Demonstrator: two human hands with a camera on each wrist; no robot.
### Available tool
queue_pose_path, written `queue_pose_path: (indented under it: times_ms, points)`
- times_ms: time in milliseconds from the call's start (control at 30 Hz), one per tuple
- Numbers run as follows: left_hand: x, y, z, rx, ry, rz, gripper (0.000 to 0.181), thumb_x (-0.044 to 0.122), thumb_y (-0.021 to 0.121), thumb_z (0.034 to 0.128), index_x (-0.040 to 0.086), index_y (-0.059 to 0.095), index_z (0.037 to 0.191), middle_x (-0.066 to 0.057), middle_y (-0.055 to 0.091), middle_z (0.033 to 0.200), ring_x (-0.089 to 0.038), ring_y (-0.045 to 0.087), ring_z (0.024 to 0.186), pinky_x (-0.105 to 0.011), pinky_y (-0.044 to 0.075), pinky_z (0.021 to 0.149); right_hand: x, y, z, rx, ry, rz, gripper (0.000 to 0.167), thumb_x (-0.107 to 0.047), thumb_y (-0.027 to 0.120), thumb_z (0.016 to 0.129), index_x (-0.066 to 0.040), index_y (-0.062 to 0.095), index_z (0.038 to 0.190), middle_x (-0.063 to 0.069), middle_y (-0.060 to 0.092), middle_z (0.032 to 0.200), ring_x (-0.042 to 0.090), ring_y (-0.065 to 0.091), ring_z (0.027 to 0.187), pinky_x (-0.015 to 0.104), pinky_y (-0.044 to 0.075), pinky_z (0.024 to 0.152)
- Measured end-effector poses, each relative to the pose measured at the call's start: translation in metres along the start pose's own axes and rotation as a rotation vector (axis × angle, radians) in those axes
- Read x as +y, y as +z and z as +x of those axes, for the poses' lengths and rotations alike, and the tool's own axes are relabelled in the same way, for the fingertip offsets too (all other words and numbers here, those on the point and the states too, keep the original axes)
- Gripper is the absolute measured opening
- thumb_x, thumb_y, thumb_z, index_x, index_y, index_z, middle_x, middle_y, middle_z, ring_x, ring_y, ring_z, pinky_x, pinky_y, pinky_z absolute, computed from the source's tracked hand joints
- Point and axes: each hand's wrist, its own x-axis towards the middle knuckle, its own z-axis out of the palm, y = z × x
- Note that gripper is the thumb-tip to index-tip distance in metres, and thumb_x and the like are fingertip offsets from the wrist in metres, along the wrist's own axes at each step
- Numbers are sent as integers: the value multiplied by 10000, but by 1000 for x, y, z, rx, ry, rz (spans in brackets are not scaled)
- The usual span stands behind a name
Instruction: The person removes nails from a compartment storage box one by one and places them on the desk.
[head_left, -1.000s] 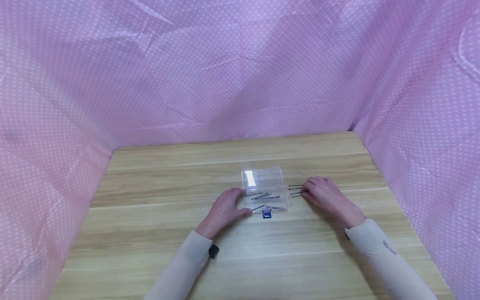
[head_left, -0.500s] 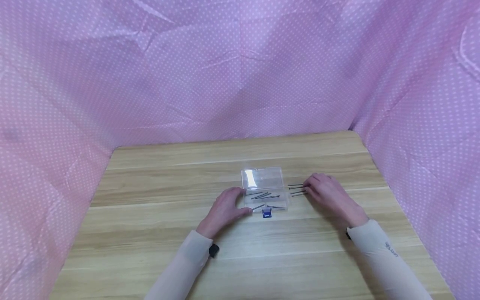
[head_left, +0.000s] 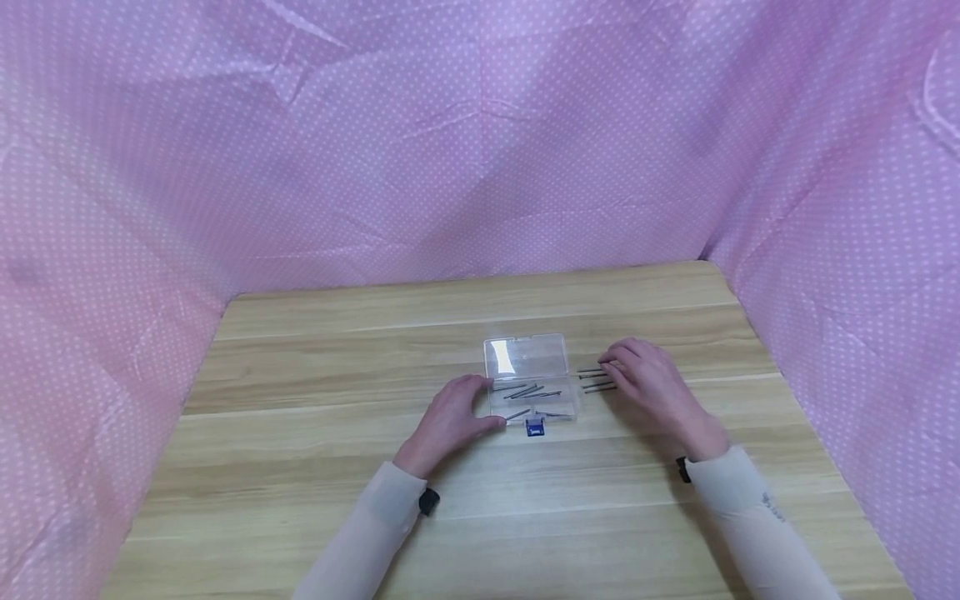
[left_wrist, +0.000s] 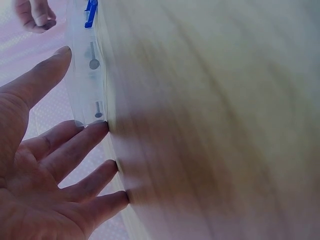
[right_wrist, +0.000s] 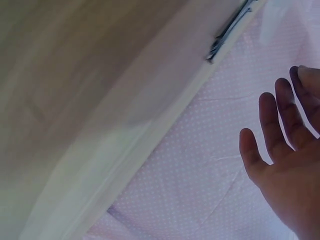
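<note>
A clear plastic box (head_left: 573, 404) stands with its lid (head_left: 536, 354) folded back and a blue latch (head_left: 535, 427) at the front. Several long metal nails (head_left: 525, 392) lie inside. My left hand (head_left: 447, 421) holds the box's left end, thumb at the front corner and fingertips at the side; in the left wrist view, flat nail heads (left_wrist: 94, 64) show through the wall. My right hand (head_left: 651, 387) hovers over several loose nails (head_left: 597, 384) lying side by side right of the box. Its fingers (right_wrist: 270, 120) are mostly extended, and I see no nail between them.
The wooden table (head_left: 337, 358) carries the box near its middle. A pink polka-dot cloth (head_left: 450, 150) hangs behind the table and along both sides.
My right hand has lifted slightly off the loose nails and shifted a little toward the back, uncovering more of them. My left hand and the box have stayed in place.
</note>
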Motion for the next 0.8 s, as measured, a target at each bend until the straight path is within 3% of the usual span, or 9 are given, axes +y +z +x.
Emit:
queue_pose_path:
  times_ms: [133,433,800]
  points:
    - [-2,1,1,12,31,4,679,380,869,826,71,626,1379,-163,605,1421,-376,500,1376,-547,380,1169,-9,0,3,36,9,52,171,4,788,867,-42,747,1027,128,709,1052,351,655,994,571,522,906]
    - [-2,0,0,9,16,-10,684,387,867,825,77,624,1385,-166,595,1436,-381,485,1390,-559,365,1177,-27,7,11,53,-10,115,167,-5,795,867,-13,758,1030,135,716,1044,337,655,997,532,545,900]
    - [-1,1,0,3,2,-4,684,397,862,831,82,623,1389,-160,593,1441,-374,483,1392,-563,369,1172,-54,20,21,-16,-27,177,215,-44,808,871,-22,771,1081,137,730,1107,335,688,1047,525,571,927]
